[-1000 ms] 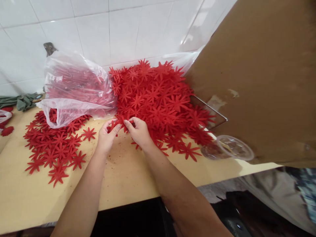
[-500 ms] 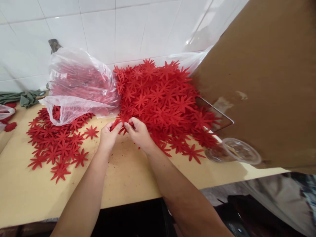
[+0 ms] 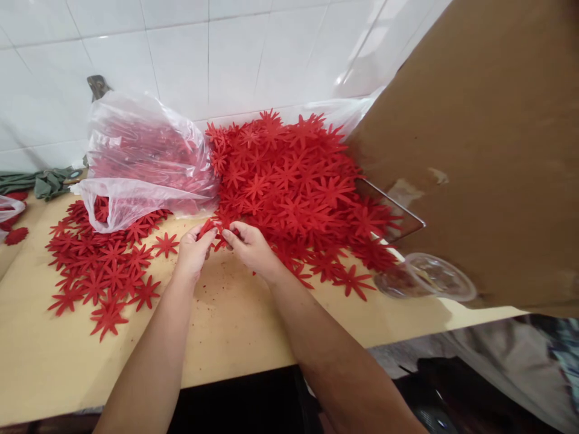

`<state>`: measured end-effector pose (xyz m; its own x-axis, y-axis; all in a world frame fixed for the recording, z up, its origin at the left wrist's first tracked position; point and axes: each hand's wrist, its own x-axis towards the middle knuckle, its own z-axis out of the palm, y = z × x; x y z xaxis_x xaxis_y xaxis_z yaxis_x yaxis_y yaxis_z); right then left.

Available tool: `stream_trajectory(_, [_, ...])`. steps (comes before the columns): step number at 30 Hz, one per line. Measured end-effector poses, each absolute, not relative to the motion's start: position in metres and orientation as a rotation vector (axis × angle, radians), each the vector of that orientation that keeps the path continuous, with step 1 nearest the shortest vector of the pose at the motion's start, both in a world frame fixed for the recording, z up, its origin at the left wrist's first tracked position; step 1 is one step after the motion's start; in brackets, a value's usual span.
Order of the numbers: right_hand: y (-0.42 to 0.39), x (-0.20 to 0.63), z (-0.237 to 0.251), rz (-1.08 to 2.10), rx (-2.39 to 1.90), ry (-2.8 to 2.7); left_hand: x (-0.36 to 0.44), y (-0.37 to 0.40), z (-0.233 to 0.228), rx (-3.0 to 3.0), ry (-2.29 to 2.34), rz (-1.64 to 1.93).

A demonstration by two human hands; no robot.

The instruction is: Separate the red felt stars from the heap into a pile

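Note:
Between my two hands, above the table, is a red flower-shaped cutout (image 3: 207, 228), partly hidden by the fingers. My left hand (image 3: 195, 246) pinches one side of it between thumb and fingers. My right hand (image 3: 244, 242) is closed opposite, thumb against the fingers, at the cutout's other side; the exact bit it grips is hard to make out. Just behind the hands rises a large heap of red flower cutouts (image 3: 289, 181) with long narrow petals. Left of my left hand lies a single cutout (image 3: 166, 245), beside a smaller, flatter pile of cutouts (image 3: 104, 259).
A translucent plastic bag (image 3: 149, 157) full of red pieces stands against the tiled wall (image 3: 176, 66). On the right a big cardboard sheet (image 3: 488, 157) leans in, with a clear plastic tub (image 3: 425, 277) by its foot. Small red scraps dot the table (image 3: 235, 337). Green cloth (image 3: 49, 182) lies far left.
My hands have drawn slightly apart, the left one shifting a little left, with red material still at the fingertips. The piles look the same; the view has shifted slightly.

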<state>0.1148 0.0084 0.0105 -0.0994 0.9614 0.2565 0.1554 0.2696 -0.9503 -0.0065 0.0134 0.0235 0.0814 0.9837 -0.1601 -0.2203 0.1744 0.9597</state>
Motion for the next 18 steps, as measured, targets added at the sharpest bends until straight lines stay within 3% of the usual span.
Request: stream_trajectory(18, [0.0131, 0.1149, 0.0052, 0.980, -1.002, -1.458, -0.0053, 0.0157, 0.0224, 1.008, 1.139, 1.208])
